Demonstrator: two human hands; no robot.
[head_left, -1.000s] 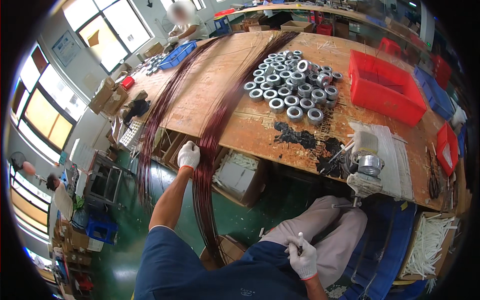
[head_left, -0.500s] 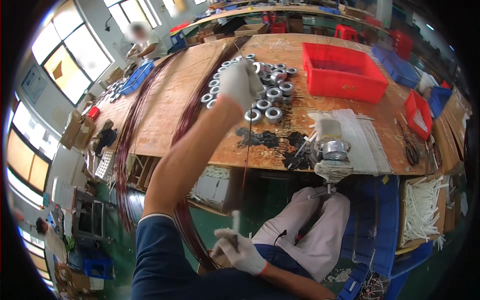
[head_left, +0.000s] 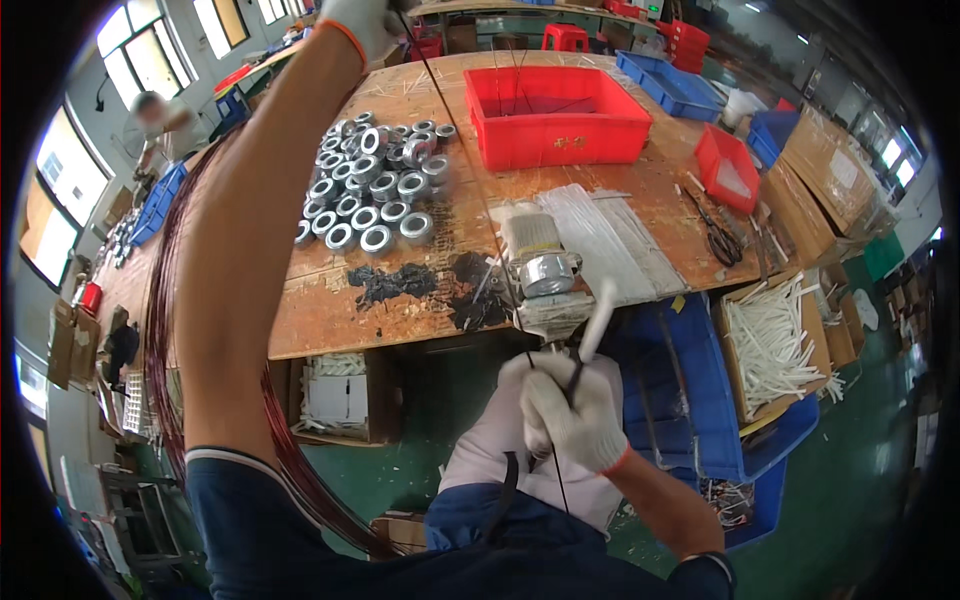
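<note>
A white knitted glove covers each hand. My left hand [head_left: 365,22] is raised at the top edge, closed around a thin dark wire [head_left: 455,135], its fingers partly cut off by the frame. The wire slants down past the bench edge to my right hand [head_left: 578,412]. There the fingers are closed on the wire and on a short white tube [head_left: 598,322], which sticks up above the fist. Just beyond this hand, a silver ring-shaped core [head_left: 548,273] sits in a small fixture [head_left: 548,312] at the bench edge.
Many silver ring cores [head_left: 365,190] are heaped on the wooden bench [head_left: 330,320]. A red bin [head_left: 560,138] stands behind the fixture, scissors [head_left: 722,240] at the right. White tubes fill a carton [head_left: 775,340]. Dark red wires [head_left: 165,300] hang over the left edge; another person [head_left: 165,125] sits beyond.
My left hand has gone up and to the left with the wire. My right hand has moved right and up to the fixture, with the white tube. The view has turned right.
</note>
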